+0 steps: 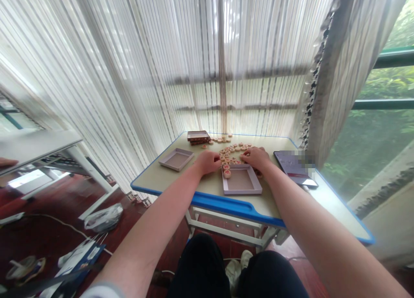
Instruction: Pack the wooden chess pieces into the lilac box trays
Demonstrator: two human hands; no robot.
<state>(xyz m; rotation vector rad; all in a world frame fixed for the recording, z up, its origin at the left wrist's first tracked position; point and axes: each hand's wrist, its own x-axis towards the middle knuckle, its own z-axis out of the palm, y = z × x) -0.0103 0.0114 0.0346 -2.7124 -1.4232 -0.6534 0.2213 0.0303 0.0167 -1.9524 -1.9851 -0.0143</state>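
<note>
Sheer curtains (pixel 194 43) with thin vertical stripes hang before a bright window, behind a pale table (pixel 155 177) with a blue edge. On this table lie many round pieces (pixel 238 149), thick like small discs and light as wood in colour. Some bear red marks, which are too small to be read. They lie loosely between the two hands and also beyond them, toward the far edge.

The left hand (pixel 208 162) has its fingers bent inward, just beside the nearest pieces. The right hand (pixel 258 158) is on the other side, its fingers bent and reaching down to the pieces. For both, I cannot tell whether any piece is gripped.

Nearer to the body, between the forearms, stands a shallow square tray (pixel 242 192) with pale walls; pieces sit at its left side. A similar tray (pixel 176 161) lies at left, and behind it a low patterned box (pixel 198 137). At right lies a dark tablet (pixel 287 164), partly pixelated.
</note>
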